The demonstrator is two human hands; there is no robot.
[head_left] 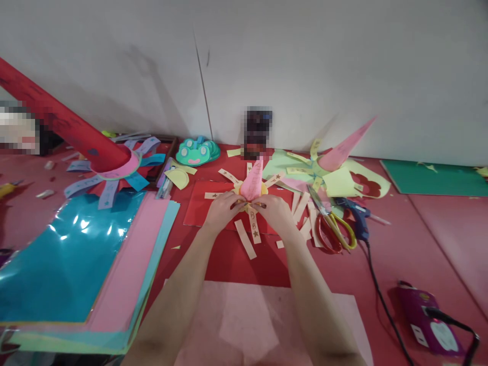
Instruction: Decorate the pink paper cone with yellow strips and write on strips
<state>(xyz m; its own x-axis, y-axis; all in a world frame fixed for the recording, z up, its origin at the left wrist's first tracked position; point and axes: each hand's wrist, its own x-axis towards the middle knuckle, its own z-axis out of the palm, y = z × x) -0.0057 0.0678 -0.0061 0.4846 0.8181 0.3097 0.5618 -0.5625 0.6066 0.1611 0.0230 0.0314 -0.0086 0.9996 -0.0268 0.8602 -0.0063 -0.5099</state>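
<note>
A pink paper cone with handwriting stands in the middle, on a scalloped yellow base with cream paper strips spreading out around it. My left hand is closed, its fingers pinching the near left edge of this base. From the other side my right hand pinches the near right edge, its fingertips almost meeting the left ones. Between the hands a paper strip with letters and a star points towards me. The fingers partly hide the base. A loose blank strip lies just below, on red card.
At right lie scissors, a blue glue gun with its cable, and a purple power box. A second pink cone leans behind. At left are a tall red cone, coloured sheets and green frog cutouts.
</note>
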